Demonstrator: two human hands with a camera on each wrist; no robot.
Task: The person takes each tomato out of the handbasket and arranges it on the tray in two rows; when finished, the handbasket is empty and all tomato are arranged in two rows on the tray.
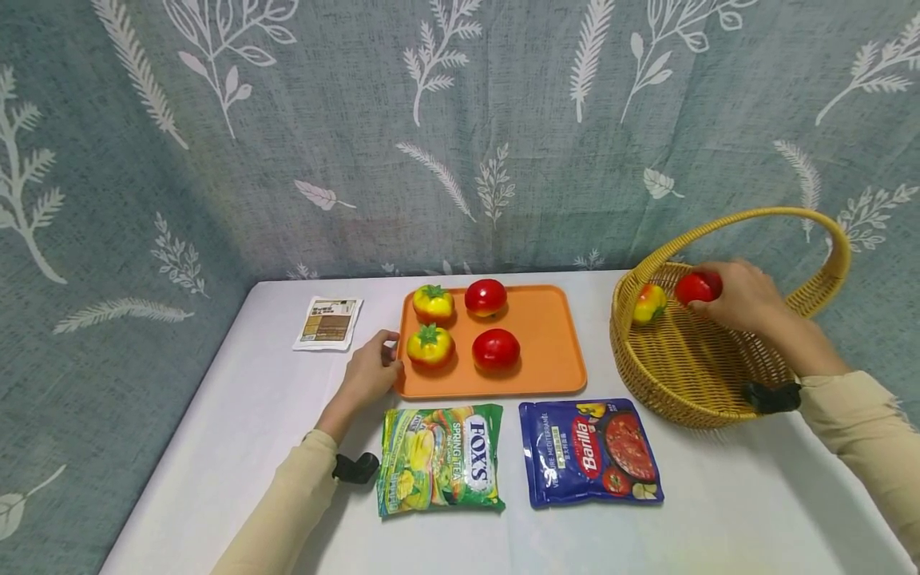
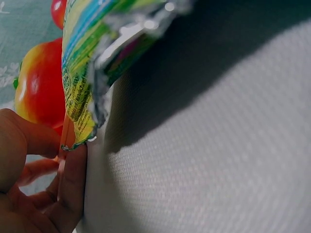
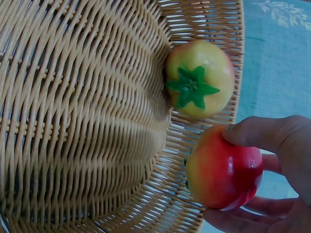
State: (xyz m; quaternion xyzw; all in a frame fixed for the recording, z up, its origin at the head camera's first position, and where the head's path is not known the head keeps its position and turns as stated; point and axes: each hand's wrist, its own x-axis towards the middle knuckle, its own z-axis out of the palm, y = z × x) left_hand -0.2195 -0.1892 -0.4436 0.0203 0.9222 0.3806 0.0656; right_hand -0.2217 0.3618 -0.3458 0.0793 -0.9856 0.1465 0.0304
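Observation:
My right hand [image 1: 733, 295] is inside the wicker basket [image 1: 690, 367] and grips a red tomato [image 1: 697, 286] [image 3: 223, 167] between thumb and fingers near the far rim. A yellow-red tomato [image 1: 649, 303] [image 3: 200, 85] lies in the basket beside it. My left hand [image 1: 370, 369] rests on the table and its fingers hold the left edge of the orange tray [image 1: 546, 351]. On the tray sit two yellow tomatoes [image 1: 433, 302] [image 1: 430, 345] and two red tomatoes [image 1: 485, 296] [image 1: 496, 349]. In the left wrist view my fingers [image 2: 34, 141] curl at the tray's edge beside a tomato [image 2: 41, 87].
A green Fox's candy bag [image 1: 440, 459] [image 2: 92, 63] and a blue Barilla sauce pouch [image 1: 592, 453] lie in front of the tray. A small white packet [image 1: 328, 323] lies at the back left. A leaf-patterned curtain hangs behind the white table [image 1: 719, 511].

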